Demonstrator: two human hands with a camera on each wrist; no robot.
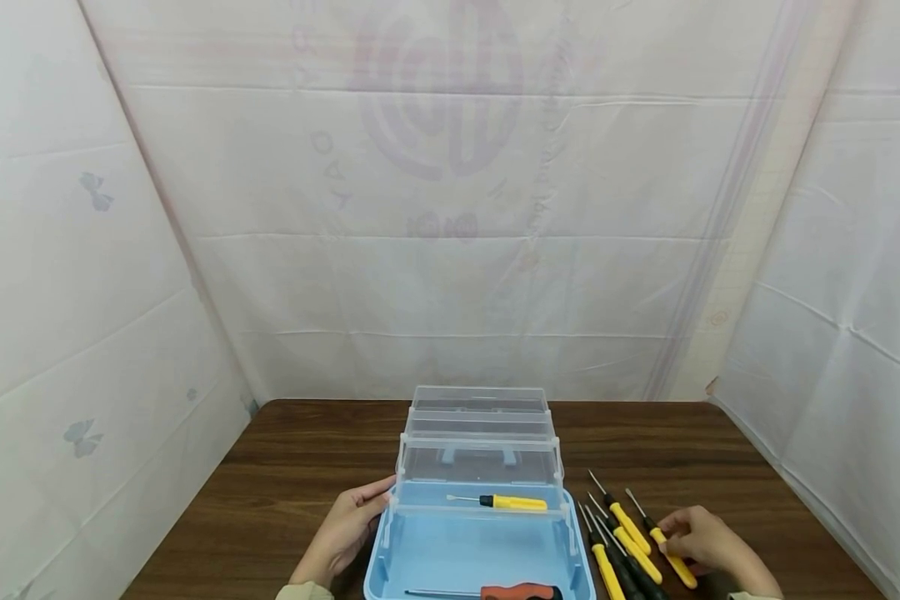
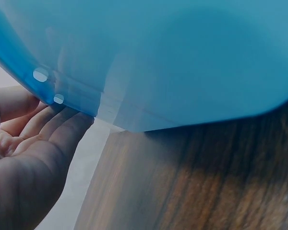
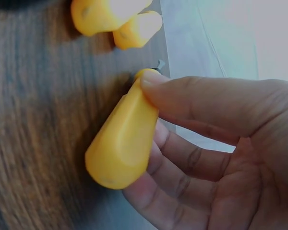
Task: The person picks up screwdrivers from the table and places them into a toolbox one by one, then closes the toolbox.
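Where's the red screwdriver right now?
In the head view, the red screwdriver lies in the blue box at the picture's bottom edge, nearer the person than the box's yellow screwdriver and left of the loose screwdrivers.

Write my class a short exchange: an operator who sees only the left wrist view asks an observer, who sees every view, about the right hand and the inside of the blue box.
Operator: I have the left hand at the edge of the blue box, nothing more. What is the right hand doing?
Observer: It pinches a yellow-handled screwdriver between thumb and fingers.
Operator: I see only the box's outside. Does anything lie in its near part?
Observer: Yes, a screwdriver with a red-and-black handle lies along the near side.
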